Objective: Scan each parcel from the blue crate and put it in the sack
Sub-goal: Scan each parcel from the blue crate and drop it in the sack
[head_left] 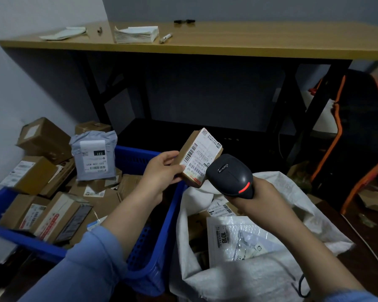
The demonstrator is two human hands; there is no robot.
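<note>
My left hand [162, 171] is clamped on a small cardboard box [200, 156], thumb on top, fingers under, and I'm tilting its label [202, 154] toward me and the scanner so the barcodes face the reader. My right hand [260, 197] is wrapped tight around the handle of the black scanner [229, 174], nose right up against the lower corner of the label; a red light glows on its back, so I judge the scan is happening now. I'm holding both just above the gap between the blue crate [168, 214] and the white sack [260, 277], so the box should only need a short drop to the right once it reads.

Writing on the label is mostly too small to read. In the crate, brown boxes are piled loosely, and a grey mailer bag [94, 155] stands on end showing "231" and "231-239-K01". In the sack, a bubble-wrap envelope [234, 238] reads "1018". Plenty left in the crate. Behind, the counter [249, 44] holds a stack of papers [135, 34].
</note>
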